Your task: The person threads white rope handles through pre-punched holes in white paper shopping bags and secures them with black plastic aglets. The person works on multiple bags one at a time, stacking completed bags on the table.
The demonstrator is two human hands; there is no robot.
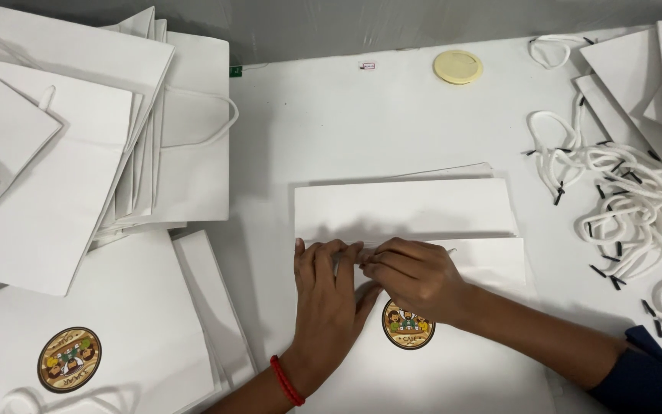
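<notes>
- i see the white paper bag (408,208) lying flat at the middle of the table, its long axis running from 9 o'clock to 3 o'clock, with its folded top band on the far side of my hands.
- my left hand (329,295) lies flat, palm down, on the bag; its fingers (323,257) are stretched out together toward 12 o'clock, pressing the paper and gripping nothing.
- my right hand (415,276) comes in from 4 o'clock and its fingers (381,259) are curled in and pinched at the fold line, touching the left fingertips; what they pinch is too small for me to tell.
- the fold edge sits right under both sets of fingertips, so both hands are equally near; the rest of the band lies off toward 3 o'clock of the right hand.
- a round printed sticker (408,325) shows on the bag's near face, at 6 o'clock from the right hand and partly hidden by it.
- the white table (331,130) is smooth and flat.
- a stack of finished white bags (78,153) fills the 9 to 10 o'clock side, well apart.
- a pile of white cord handles with black tips (630,199) lies at 3 o'clock, more flat bags (653,84) at 2 o'clock.
- a pale yellow round lid (458,67) sits at 12 o'clock near the far edge.
</notes>
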